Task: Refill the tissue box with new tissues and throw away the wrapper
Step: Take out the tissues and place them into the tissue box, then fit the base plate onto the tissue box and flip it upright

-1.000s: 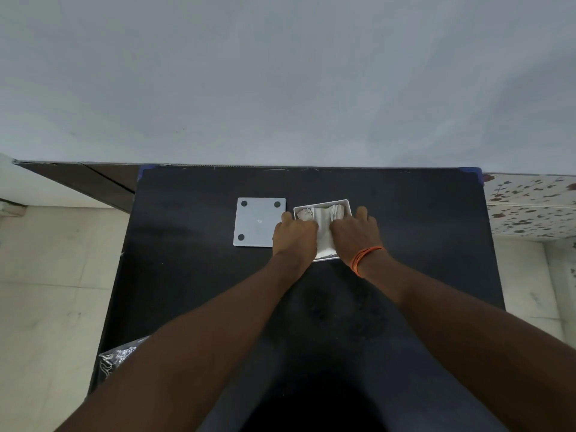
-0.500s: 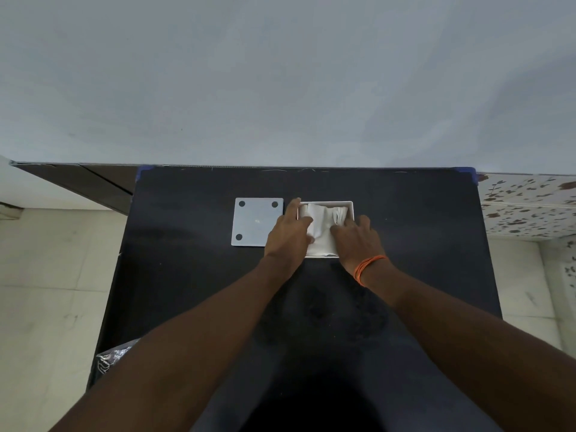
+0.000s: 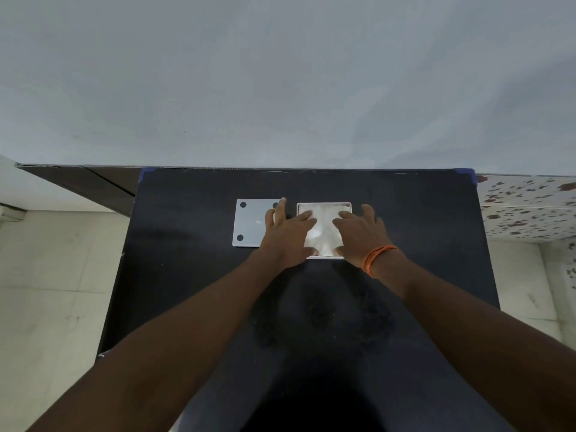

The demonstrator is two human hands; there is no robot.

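Observation:
A white square tissue box [image 3: 324,205] sits open on the black table [image 3: 193,275], with white tissues [image 3: 322,227] lying flat inside it. My left hand [image 3: 286,235] rests spread over the box's left edge, fingers apart, partly over the grey lid. My right hand [image 3: 361,233], an orange band at its wrist, lies spread over the box's right side with fingertips on the tissues. Neither hand grips anything. The flat grey lid [image 3: 249,222], with black dots at its corners, lies just left of the box. No wrapper shows in this frame.
The table's far edge meets a pale wall [image 3: 280,88]. Tiled floor [image 3: 46,291] lies to the left, and a speckled surface [image 3: 530,207] stands at the right.
Both hands have spread their fingers and moved apart over the box. The bunched tissues now lie flattened across the box. The camera has tilted, and the crinkled item at the lower left has left view.

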